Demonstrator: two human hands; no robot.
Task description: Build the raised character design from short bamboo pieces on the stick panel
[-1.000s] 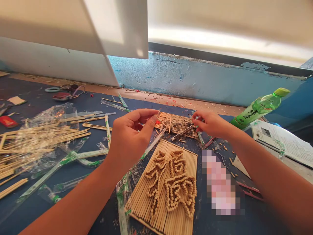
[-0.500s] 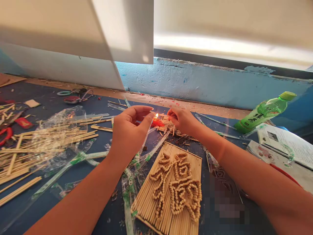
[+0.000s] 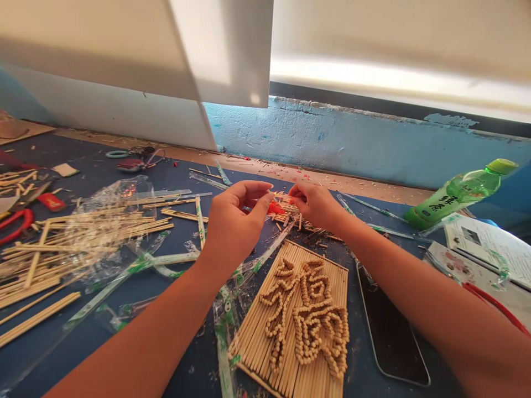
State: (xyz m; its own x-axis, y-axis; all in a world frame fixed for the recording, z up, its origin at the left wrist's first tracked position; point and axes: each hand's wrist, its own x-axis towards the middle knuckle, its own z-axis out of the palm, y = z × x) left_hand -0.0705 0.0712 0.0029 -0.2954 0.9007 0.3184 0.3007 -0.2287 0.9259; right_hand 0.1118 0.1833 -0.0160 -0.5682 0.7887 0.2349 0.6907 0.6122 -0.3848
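Right hand point(image 3: 315, 205) moved in toward left hand point(image 3: 237, 214); both nearly pinched, contents unclear. Red scrap point(image 3: 276, 208): left fingertips' point(image 3: 266, 199) five o'clock, left nearer, axis unclear.

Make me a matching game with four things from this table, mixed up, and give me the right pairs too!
Things:
1. red patch
2. bottle
3. phone
4. stick panel

Places, colours and looks:
A. flat, with a dark screen
B. has a raised, winding pattern on top
C. between the left hand and the right hand
D. see-through green

Right pairs: 1-C, 2-D, 3-A, 4-B
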